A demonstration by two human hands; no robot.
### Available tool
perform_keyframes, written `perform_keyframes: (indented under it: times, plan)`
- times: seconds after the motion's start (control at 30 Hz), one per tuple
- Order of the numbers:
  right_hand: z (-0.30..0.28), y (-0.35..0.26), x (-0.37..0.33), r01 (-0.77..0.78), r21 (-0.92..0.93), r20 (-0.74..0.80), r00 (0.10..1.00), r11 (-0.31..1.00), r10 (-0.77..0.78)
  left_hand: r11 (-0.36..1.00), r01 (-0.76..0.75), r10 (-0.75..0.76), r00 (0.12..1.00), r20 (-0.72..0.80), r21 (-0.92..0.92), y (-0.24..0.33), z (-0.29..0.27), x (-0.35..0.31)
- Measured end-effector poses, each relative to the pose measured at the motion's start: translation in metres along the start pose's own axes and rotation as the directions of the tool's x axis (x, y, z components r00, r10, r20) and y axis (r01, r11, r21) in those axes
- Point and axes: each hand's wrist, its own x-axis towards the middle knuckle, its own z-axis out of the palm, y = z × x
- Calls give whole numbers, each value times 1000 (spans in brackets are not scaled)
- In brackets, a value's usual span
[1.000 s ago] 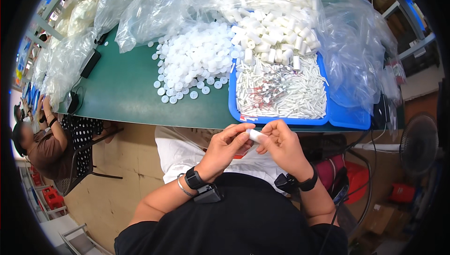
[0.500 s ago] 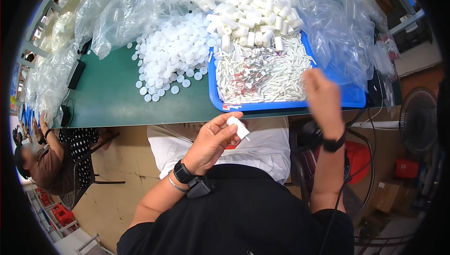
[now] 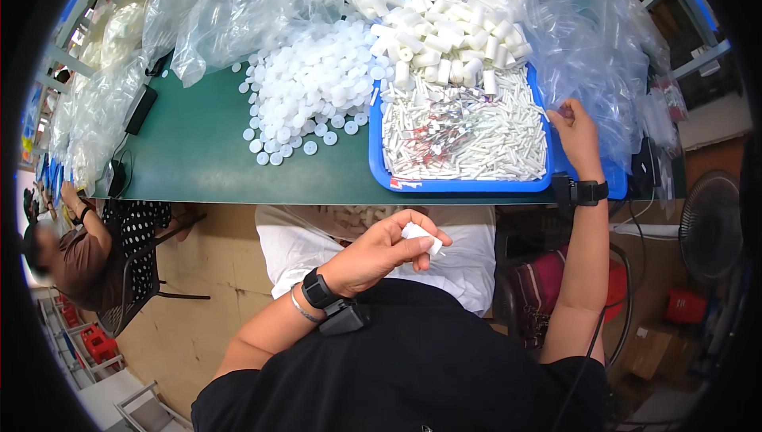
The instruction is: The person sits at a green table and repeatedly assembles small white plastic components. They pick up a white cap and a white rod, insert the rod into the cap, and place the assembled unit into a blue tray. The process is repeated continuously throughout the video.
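Left hand [image 3: 379, 253] pinches, seemingly, white tube [image 3: 419, 236].

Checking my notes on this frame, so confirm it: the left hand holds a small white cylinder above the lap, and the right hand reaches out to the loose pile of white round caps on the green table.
One detail is wrong. The right hand reaches to the right edge of the blue tray of thin white sticks, not the pile of white caps, as the head view shows. The left hand does hold a small white cylinder above the lap.
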Motion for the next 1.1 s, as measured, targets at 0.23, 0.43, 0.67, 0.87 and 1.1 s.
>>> perform_keyframes:
  times: [0.23, 0.43, 0.67, 0.87, 1.1]
  plan:
    - [-21, -39, -42, -91, -18, -324, 943, 996, 80, 988, -38, 30, 998, -52, -151, -1, -8, -3]
    - [10, -141, -142, -187, 686, 404, 901, 703, -155, 909, -117, 97, 993, -72, -400, -5, -14, 3]
    - [42, -166, -157, 186, 509, 279, 888, 841, -365, 881, -220, 163, 972, -169, -418, -12, -19, 3]
    - [52, -172, -158, 168, 503, 316, 877, 847, -362, 871, -293, 201, 945, -257, -396, -16, -19, 2]
    - [71, -169, -168, 108, 568, 260, 917, 816, -303, 937, -334, 346, 863, -367, 97, -23, -13, 0]
